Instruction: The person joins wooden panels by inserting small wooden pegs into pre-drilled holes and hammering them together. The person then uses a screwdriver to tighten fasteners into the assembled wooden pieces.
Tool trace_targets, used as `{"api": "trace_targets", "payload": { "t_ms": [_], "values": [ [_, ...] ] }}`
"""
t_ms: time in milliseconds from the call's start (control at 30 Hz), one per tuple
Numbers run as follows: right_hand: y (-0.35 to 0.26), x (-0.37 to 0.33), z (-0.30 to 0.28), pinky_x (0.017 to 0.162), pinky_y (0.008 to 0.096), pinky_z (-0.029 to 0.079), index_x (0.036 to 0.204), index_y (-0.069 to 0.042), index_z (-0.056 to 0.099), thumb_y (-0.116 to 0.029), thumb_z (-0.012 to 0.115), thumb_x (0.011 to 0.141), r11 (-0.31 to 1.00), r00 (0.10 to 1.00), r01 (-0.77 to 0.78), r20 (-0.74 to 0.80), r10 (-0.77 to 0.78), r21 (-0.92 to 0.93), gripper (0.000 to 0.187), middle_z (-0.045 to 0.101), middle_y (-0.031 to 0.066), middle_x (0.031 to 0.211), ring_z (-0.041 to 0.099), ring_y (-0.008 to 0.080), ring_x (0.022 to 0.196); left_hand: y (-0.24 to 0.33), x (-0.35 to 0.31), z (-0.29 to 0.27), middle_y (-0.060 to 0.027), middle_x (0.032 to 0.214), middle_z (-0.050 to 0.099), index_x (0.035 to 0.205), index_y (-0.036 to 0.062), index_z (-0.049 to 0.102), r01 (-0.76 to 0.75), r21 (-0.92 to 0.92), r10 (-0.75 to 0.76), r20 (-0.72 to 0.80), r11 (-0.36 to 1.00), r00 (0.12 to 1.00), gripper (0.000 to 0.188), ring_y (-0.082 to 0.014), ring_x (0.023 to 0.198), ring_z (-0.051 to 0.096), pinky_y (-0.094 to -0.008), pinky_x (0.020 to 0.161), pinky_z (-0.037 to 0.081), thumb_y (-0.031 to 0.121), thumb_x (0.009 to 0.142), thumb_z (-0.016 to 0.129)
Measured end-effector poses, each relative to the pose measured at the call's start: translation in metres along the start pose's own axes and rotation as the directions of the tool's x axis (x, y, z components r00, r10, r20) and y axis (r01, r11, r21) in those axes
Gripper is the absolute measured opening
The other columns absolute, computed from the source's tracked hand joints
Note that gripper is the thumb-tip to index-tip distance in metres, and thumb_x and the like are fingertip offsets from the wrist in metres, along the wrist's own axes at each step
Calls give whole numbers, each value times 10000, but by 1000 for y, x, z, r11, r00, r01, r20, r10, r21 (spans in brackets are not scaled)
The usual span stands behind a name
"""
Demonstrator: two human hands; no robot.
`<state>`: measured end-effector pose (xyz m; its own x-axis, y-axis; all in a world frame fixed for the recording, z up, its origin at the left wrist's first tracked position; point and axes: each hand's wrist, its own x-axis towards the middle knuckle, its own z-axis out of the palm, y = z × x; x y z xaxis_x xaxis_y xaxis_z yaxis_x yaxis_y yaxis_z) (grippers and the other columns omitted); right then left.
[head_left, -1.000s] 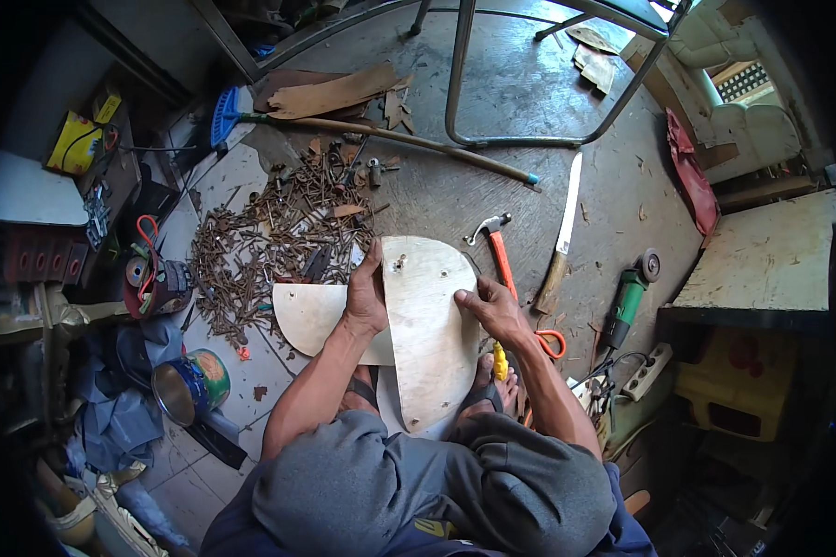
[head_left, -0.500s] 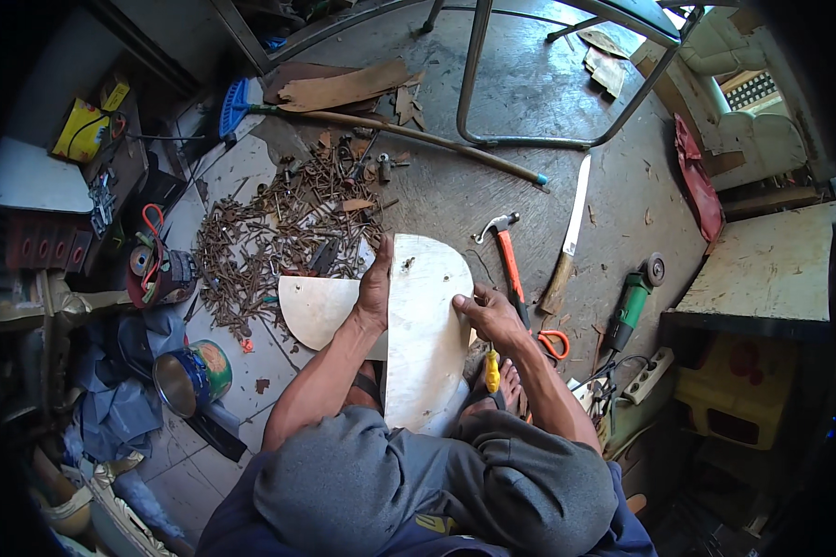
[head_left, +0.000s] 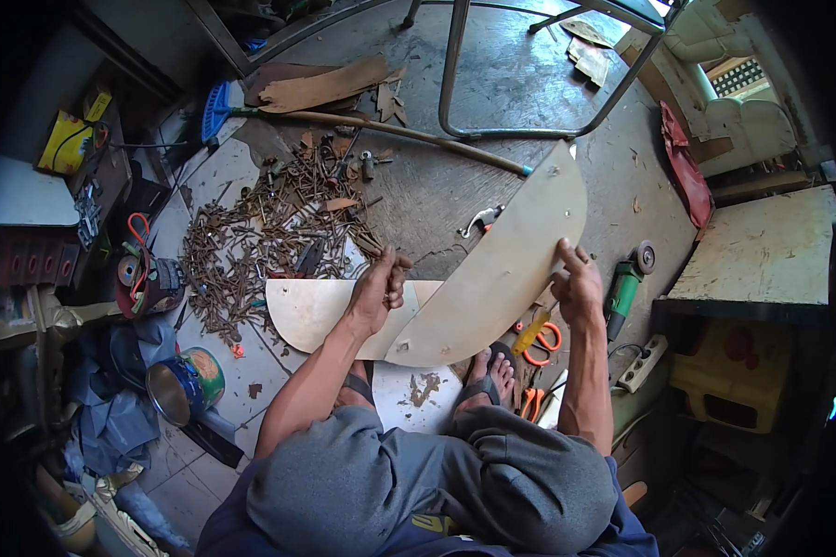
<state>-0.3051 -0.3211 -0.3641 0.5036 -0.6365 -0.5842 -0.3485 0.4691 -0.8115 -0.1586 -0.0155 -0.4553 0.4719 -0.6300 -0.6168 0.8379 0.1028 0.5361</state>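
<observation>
A thin, pale half-round plywood panel [head_left: 502, 269] is held tilted over the floor, its curved edge swinging up to the right and its straight edge running down toward the person's knees. The right hand [head_left: 578, 283] grips its right edge, fingers closed over the board. The left hand [head_left: 378, 291] presses on a second pale plywood piece [head_left: 311, 311], flat and rounded at its left end, which lies partly under the tilted panel; its fingers are curled against the wood where the two boards meet. Below the boards a sandalled foot [head_left: 492, 376] rests beside orange-handled scissors [head_left: 541, 339]. To the right lies a green angle grinder [head_left: 625, 288], with a white power strip [head_left: 643, 364] near it. To the left spreads a heap of rusty nails and screws [head_left: 260, 246], dark and tangled, and nearer still a dented tin can [head_left: 184, 385]. A long wooden broom handle [head_left: 390, 132] crosses behind, with bent metal chair legs [head_left: 529, 84] beyond. The concrete floor [head_left: 520, 65] is grey, stained and scratched, crowded on all sides by workshop clutter.
</observation>
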Motion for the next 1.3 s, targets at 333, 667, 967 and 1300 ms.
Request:
{"api": "trace_targets", "payload": {
  "t_ms": [333, 667, 967, 1300],
  "values": [
    [-24, -16, 37, 388, 225, 243, 1433, -47, 516, -415, 610, 1030, 980, 989, 142, 66, -134, -138, 553, 702, 118, 1209, 316, 27, 422, 114, -65, 0, -10, 794, 617, 917, -14, 726, -400, 809, 461, 184, 431, 868, 313, -91, 734, 530, -293, 638, 425, 299, 934, 725],
    [15, -36, 69, 483, 208, 317, 1552, -73, 398, -521, 666, 960, 942, 810, 142, 582, 67, -305, 789, 731, 104, 1195, 386, 20, 532, 98, -117, -81, -75, 1023, 742, 1111, -14, 754, -254, 632, 287, 52, 732, 957, 391, -131, 933, 654, -277, 856, 504, 326, 918, 764],
    [16, -73, 127, 673, 302, 589, 1174, -130, 758, -54, 742, 870, 359, 470, 878, 717, -514, -317, 313, 753, 102, 1025, 733, 195, 790, 18, -111, -75, 22, 756, 509, 1308, 7, 592, -158, 239, 190, -118, 958, 975, 689, -83, 648, 468, -274, 509, 349, 621, 1000, 541],
    [146, -105, 71, 708, 467, 606, 1289, -245, 671, -216, 657, 935, 120, 425, 889, 894, 139, -441, 356, 645, 74, 1239, 727, 351, 797, 8, -144, -171, 62, 728, 568, 1119, -4, 716, -49, 373, 312, -689, 926, 654, 368, -49, 499, 406, -260, 443, 357, 341, 1006, 659]
  ]
}}
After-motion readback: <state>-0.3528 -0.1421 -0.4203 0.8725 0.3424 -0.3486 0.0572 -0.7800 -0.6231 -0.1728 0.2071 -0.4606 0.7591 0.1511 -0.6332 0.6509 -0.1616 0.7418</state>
